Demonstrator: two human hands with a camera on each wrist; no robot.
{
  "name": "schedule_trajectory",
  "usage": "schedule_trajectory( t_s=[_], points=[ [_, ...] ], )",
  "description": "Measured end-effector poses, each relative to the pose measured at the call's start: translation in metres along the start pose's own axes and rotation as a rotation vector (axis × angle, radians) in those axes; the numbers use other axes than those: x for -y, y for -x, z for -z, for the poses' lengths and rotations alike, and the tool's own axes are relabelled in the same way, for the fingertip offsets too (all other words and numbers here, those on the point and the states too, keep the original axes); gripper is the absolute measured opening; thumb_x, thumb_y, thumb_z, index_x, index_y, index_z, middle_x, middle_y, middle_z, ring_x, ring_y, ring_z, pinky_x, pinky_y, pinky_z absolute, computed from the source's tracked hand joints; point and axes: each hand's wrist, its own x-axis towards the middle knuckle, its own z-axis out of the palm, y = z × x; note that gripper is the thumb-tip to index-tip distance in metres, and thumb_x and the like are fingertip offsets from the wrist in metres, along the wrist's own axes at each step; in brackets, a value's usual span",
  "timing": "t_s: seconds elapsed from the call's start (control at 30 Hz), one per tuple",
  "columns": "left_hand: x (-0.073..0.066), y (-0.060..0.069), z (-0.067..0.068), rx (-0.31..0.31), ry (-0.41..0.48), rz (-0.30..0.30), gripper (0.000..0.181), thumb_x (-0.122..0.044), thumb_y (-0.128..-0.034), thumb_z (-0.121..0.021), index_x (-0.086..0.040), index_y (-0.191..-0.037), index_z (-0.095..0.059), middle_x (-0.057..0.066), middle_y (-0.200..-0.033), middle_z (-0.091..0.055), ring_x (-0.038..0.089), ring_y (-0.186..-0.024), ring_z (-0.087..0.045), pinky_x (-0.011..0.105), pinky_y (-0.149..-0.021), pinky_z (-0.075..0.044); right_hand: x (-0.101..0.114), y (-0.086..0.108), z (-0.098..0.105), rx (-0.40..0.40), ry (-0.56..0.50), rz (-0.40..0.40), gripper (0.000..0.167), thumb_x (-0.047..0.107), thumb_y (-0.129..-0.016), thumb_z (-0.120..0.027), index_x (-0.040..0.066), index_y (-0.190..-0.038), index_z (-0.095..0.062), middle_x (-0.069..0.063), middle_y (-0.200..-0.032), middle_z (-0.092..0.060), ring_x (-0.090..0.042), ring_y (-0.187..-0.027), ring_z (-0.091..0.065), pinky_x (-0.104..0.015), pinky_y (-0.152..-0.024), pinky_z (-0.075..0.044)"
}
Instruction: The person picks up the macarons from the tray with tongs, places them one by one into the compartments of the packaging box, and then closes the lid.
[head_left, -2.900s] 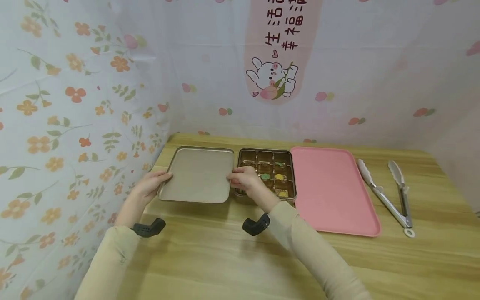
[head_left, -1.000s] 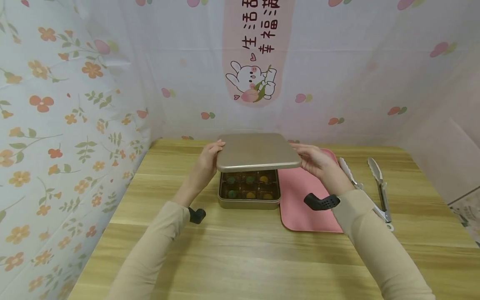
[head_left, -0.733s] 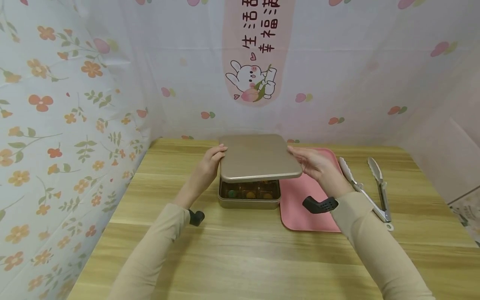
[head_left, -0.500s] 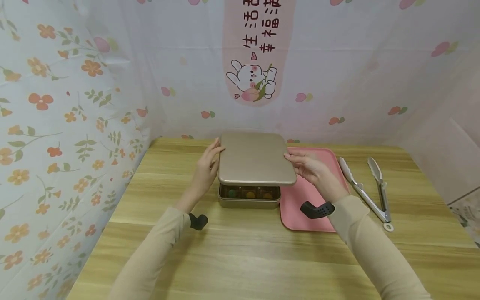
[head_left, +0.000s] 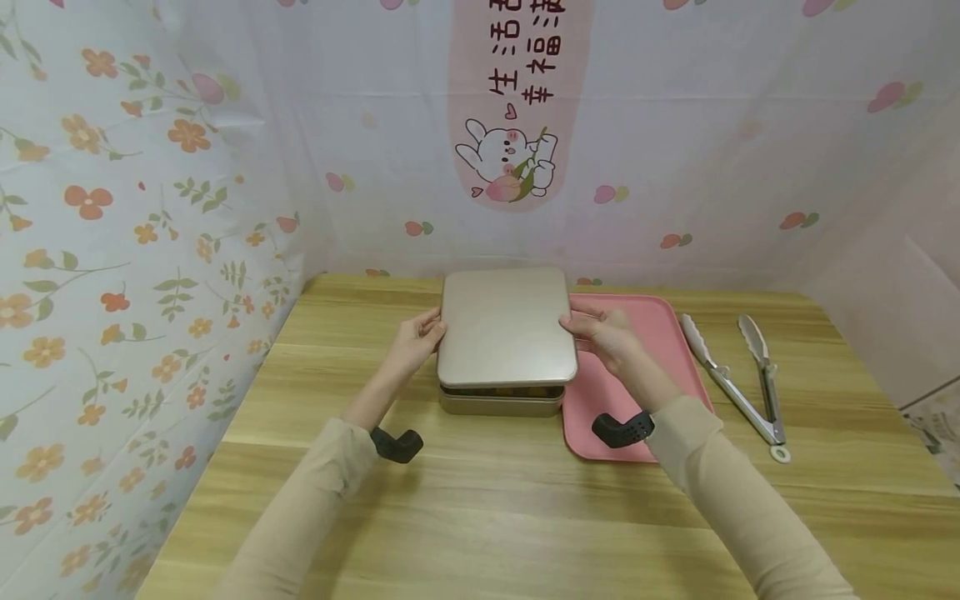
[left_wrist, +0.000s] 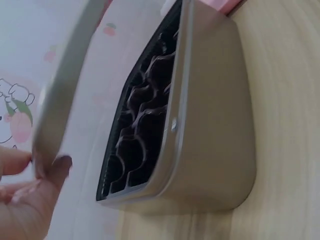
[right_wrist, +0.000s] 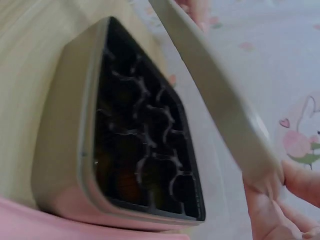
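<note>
A flat, gold-coloured metal lid hovers over the matching square tin, hiding most of its inside. The left hand pinches the lid's left edge between thumb and fingers. At the opposite edge, the right hand pinches it the same way. Both wrist views show a gap between the lid and the tin. Dark divided compartments fill the tin; their contents are too dim to make out there. In the head view, only a thin strip of the interior shows below the lid's front edge.
A pink tray lies right beside the tin. Further right, metal tongs rest spread apart on the wooden table. Patterned cloth hangs behind and along the left side.
Both hands carried the lid from left of the tin to above it. Over the last second its front edge came down and toward the person, covering the compartments that showed before.
</note>
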Motion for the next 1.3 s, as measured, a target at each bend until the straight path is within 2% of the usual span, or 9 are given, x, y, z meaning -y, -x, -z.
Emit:
schedule_trajectory(
  t_s=[0.1, 0.2, 0.33, 0.47, 0.57, 0.63, 0.7, 1.07, 1.3],
  points=[
    [0.001, 0.000, -0.005, -0.018, -0.061, -0.004, 0.049, -0.011, -0.0980, -0.039, 0.003, -0.142, -0.024, 0.024, -0.141, -0.036, 0.033, -0.129, -0.040, 0.039, -0.102, -0.041, -0.004, -0.002, -0.005, -0.058, 0.137, -0.010, 0.053, 0.014, -0.092, -0.054, 0.002, -0.139, -0.035, -0.009, -0.112, -0.065, 0.000, -0.079, -0.063, -0.019, -0.073, -0.055],
    [0.000, 0.000, -0.011, -0.053, -0.110, -0.003, 0.048, -0.009, -0.0977, -0.038, 0.006, -0.141, -0.024, 0.026, -0.140, -0.036, 0.034, -0.129, -0.039, 0.039, -0.103, -0.040, -0.008, -0.003, -0.012, -0.120, 0.291, -0.004, 0.048, 0.017, -0.094, -0.049, 0.001, -0.138, -0.037, -0.020, -0.131, -0.052, -0.013, -0.097, -0.063, -0.025, -0.083, -0.053],
    [-0.001, 0.002, -0.018, -0.078, -0.145, 0.007, 0.048, -0.008, -0.0975, -0.037, 0.006, -0.141, -0.023, 0.025, -0.142, -0.034, 0.034, -0.131, -0.036, 0.039, -0.106, -0.037, -0.014, -0.003, -0.023, -0.182, 0.471, -0.004, 0.048, 0.016, -0.093, -0.046, -0.004, -0.136, -0.037, -0.023, -0.135, -0.045, -0.028, -0.120, -0.051, -0.037, -0.093, -0.049],
    [0.000, 0.003, -0.022, -0.094, -0.176, 0.016, 0.050, -0.008, -0.0975, -0.036, 0.008, -0.141, -0.019, 0.025, -0.145, -0.028, 0.032, -0.135, -0.029, 0.039, -0.109, -0.032, -0.016, -0.002, -0.031, -0.179, 0.580, -0.050, 0.052, 0.019, -0.092, -0.047, -0.006, -0.136, -0.036, -0.022, -0.132, -0.048, -0.027, -0.112, -0.051, -0.034, -0.089, -0.048],
    [0.002, 0.000, -0.024, -0.100, -0.190, 0.008, 0.050, -0.007, -0.0968, -0.036, 0.010, -0.140, -0.018, 0.026, -0.145, -0.027, 0.034, -0.135, -0.028, 0.040, -0.109, -0.031, -0.014, -0.003, -0.034, -0.178, 0.594, -0.069, 0.046, 0.021, -0.091, -0.048, -0.007, -0.128, -0.046, -0.014, -0.095, -0.057, -0.021, -0.086, -0.047, -0.028, -0.073, -0.043],
    [0.003, -0.003, -0.025, -0.100, -0.187, 0.007, 0.050, -0.005, -0.0960, -0.037, 0.011, -0.140, -0.019, 0.027, -0.144, -0.028, 0.034, -0.135, -0.029, 0.040, -0.109, -0.031, -0.015, -0.005, -0.035, -0.175, 0.591, -0.079, 0.040, 0.021, -0.090, -0.049, -0.006, -0.120, -0.051, -0.006, -0.074, -0.048, -0.017, -0.076, -0.043, -0.027, -0.068, -0.041],
    [0.005, -0.006, -0.026, -0.106, -0.186, 0.011, 0.050, -0.005, -0.0954, -0.038, 0.011, -0.139, -0.020, 0.026, -0.144, -0.029, 0.034, -0.134, -0.030, 0.040, -0.109, -0.031, -0.016, -0.008, -0.034, -0.166, 0.581, -0.093, 0.035, 0.021, -0.090, -0.048, -0.007, -0.112, -0.052, -0.001, -0.066, -0.036, -0.015, -0.072, -0.040, -0.027, -0.066, -0.039],
    [0.009, -0.009, -0.029, -0.135, -0.193, 0.103, 0.051, -0.008, -0.0955, -0.040, 0.007, -0.141, -0.022, 0.022, -0.145, -0.030, 0.033, -0.135, -0.029, 0.041, -0.110, -0.029, -0.026, -0.019, -0.031, -0.109, 0.523, -0.116, 0.042, 0.017, -0.093, -0.043, -0.013, -0.123, -0.047, 0.000, -0.063, -0.034, -0.018, -0.081, -0.046, -0.027, -0.072, -0.046],
    [0.009, -0.009, -0.029, -0.153, -0.258, 0.114, 0.051, -0.009, -0.0946, -0.041, 0.007, -0.140, -0.025, 0.022, -0.143, -0.033, 0.032, -0.134, -0.032, 0.039, -0.110, -0.030, -0.027, -0.024, -0.030, -0.116, 0.610, -0.122, 0.021, 0.019, -0.091, -0.048, -0.002, -0.089, -0.051, 0.004, -0.051, -0.027, -0.010, -0.055, -0.036, -0.023, -0.062, -0.041]
  ],
)
